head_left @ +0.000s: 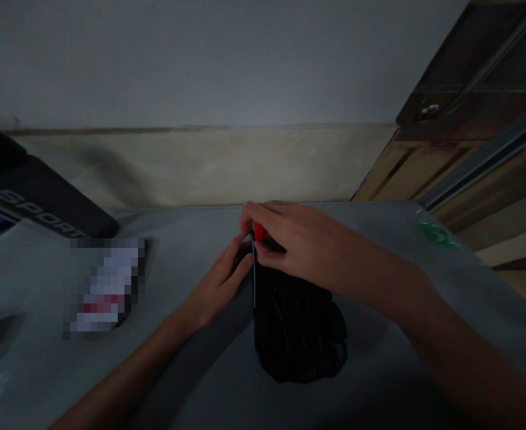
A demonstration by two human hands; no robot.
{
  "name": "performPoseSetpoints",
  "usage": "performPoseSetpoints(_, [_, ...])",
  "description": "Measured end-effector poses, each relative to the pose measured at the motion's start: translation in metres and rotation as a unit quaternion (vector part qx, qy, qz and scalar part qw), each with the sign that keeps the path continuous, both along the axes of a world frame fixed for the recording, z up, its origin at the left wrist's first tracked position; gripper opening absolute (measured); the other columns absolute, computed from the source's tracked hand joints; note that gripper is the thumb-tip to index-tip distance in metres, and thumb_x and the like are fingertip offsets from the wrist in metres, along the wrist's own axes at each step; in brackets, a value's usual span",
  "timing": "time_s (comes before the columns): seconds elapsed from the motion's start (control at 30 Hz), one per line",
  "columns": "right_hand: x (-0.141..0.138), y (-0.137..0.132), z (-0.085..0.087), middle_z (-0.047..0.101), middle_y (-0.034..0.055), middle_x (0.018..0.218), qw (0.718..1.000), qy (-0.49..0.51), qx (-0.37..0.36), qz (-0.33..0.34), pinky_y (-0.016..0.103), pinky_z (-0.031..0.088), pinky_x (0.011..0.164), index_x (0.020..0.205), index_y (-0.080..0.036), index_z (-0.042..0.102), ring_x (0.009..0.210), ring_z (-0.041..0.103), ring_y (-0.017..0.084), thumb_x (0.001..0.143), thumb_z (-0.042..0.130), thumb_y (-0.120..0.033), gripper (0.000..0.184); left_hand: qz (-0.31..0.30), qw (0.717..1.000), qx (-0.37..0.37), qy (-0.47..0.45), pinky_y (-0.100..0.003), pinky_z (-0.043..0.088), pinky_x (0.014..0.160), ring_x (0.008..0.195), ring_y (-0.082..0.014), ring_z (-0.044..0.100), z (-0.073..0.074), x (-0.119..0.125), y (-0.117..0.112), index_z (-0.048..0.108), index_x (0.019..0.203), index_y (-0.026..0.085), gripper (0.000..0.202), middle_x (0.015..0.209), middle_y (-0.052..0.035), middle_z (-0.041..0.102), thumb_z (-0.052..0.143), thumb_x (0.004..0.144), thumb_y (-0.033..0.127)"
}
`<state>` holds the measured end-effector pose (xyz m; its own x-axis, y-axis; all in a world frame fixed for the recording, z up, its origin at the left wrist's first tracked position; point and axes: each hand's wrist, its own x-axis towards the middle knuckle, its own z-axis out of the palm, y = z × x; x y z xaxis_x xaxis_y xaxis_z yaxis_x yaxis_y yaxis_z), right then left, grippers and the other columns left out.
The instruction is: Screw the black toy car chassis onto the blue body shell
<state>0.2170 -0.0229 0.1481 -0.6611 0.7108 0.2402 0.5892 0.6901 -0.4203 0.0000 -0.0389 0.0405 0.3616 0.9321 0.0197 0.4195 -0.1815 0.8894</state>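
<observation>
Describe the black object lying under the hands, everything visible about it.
The black object is dark, lumpy and rounded toward its near end, with faint ridges and a tiny red dot on top. In the dim light its material cannot be told. It lies flat on the grey table. The right hand rests over its far end, holding a red-handled tool whose thin shaft runs down its left edge; the left hand touches that side.

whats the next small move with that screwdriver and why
Probably press the screwdriver straight down and begin turning. The right hand grips its red handle upright, the shaft meets the black device, and the left hand steadies the device's edge on the grey table.
</observation>
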Motion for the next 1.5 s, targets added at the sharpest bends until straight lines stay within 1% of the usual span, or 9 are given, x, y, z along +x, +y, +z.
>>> performPoseSetpoints(0.2, [0.005,0.0,0.003,0.073,0.0016,0.104,0.999,-0.019,0.026,0.007,0.032,0.041,0.081,0.106,-0.023,0.066,0.088,0.063,0.019,0.104,0.065,-0.009,0.014,-0.004,1.0,0.0,-0.007,-0.056,0.035,0.143,0.169,-0.0336,0.05,-0.002,0.0,0.0,0.043,0.175,0.024,0.07,0.182,-0.0135,0.054,0.048,0.114,0.056])
performPoseSetpoints(0.4, [0.006,-0.003,0.007,0.071,0.0005,0.098,0.999,-0.023,0.041,0.014,0.033,0.039,0.078,0.096,-0.023,0.064,0.084,0.06,0.018,0.102,0.065,-0.005,0.019,-0.01,1.0,0.0,-0.01,-0.055,0.034,0.143,0.169,-0.0327,0.051,-0.005,-0.001,0.002,0.043,0.176,0.026,0.07,0.177,-0.0113,0.06,0.049,0.114,0.057])
performPoseSetpoints(0.63, [0.004,-0.004,0.006,0.073,0.0049,0.103,0.998,-0.017,0.05,0.026,0.037,0.049,0.092,0.089,-0.025,0.062,0.104,0.067,0.022,0.104,0.058,-0.002,0.027,-0.003,1.0,0.006,-0.005,-0.055,0.038,0.142,0.167,-0.0331,0.054,-0.008,-0.002,0.003,0.044,0.176,0.025,0.068,0.175,-0.0121,0.063,0.048,0.115,0.055])
performPoseSetpoints(0.8, [-0.002,-0.002,0.0,0.072,0.0066,0.107,0.997,-0.007,0.054,0.049,0.041,0.051,0.098,0.097,-0.022,0.064,0.11,0.065,0.025,0.106,0.06,-0.005,0.02,-0.008,1.0,0.011,-0.026,-0.052,0.038,0.142,0.165,-0.0327,0.056,-0.005,0.0,0.002,0.056,0.167,0.027,0.061,0.176,-0.0088,0.062,0.049,0.115,0.059])
performPoseSetpoints(0.93, [-0.015,-0.009,0.002,0.075,0.0091,0.111,0.998,-0.034,0.047,0.002,0.04,0.051,0.1,0.11,-0.019,0.067,0.109,0.069,0.025,0.117,0.054,-0.016,0.015,-0.004,1.0,0.013,-0.028,-0.052,0.037,0.143,0.166,-0.0367,0.054,-0.001,0.0,0.0,0.061,0.163,0.024,0.062,0.175,-0.0087,0.063,0.05,0.114,0.062])
performPoseSetpoints(1.03, [-0.023,-0.012,0.003,0.077,0.0109,0.106,0.994,-0.079,0.062,-0.05,0.04,0.051,0.097,0.118,-0.017,0.068,0.103,0.072,0.025,0.123,0.046,-0.026,0.024,0.001,1.0,0.014,-0.022,-0.055,0.037,0.143,0.168,-0.0385,0.052,-0.001,0.0,0.0,0.059,0.166,0.025,0.066,0.173,-0.0106,0.065,0.049,0.114,0.064])
performPoseSetpoints(1.17, [-0.025,-0.012,0.003,0.079,0.0094,0.099,0.986,-0.115,0.099,-0.074,0.039,0.048,0.095,0.12,-0.016,0.068,0.095,0.074,0.025,0.121,0.047,-0.018,0.021,0.002,1.0,-0.003,0.005,-0.057,0.036,0.143,0.168,-0.0352,0.053,-0.001,0.0,0.001,0.053,0.17,0.025,0.066,0.176,-0.0118,0.062,0.048,0.113,0.058])
performPoseSetpoints(1.37, [-0.014,-0.01,0.007,0.073,0.002,0.094,0.997,-0.004,0.043,-0.065,0.032,0.043,0.075,0.125,-0.02,0.063,0.079,0.065,0.018,0.115,0.06,-0.019,0.011,0.006,1.0,-0.006,0.002,-0.055,0.031,0.145,0.171,-0.0331,0.048,-0.002,0.0,0.0,0.05,0.172,0.027,0.068,0.183,-0.01,0.054,0.049,0.112,0.058])
performPoseSetpoints(1.5, [-0.006,-0.007,0.01,0.07,-0.0008,0.093,0.999,0.029,0.018,-0.038,0.031,0.04,0.076,0.118,-0.022,0.064,0.079,0.061,0.016,0.111,0.061,-0.018,0.009,0.011,1.0,-0.008,-0.001,-0.055,0.03,0.145,0.17,-0.0324,0.05,-0.005,-0.001,0.0,0.048,0.174,0.027,0.068,0.181,-0.0103,0.056,0.049,0.112,0.057])
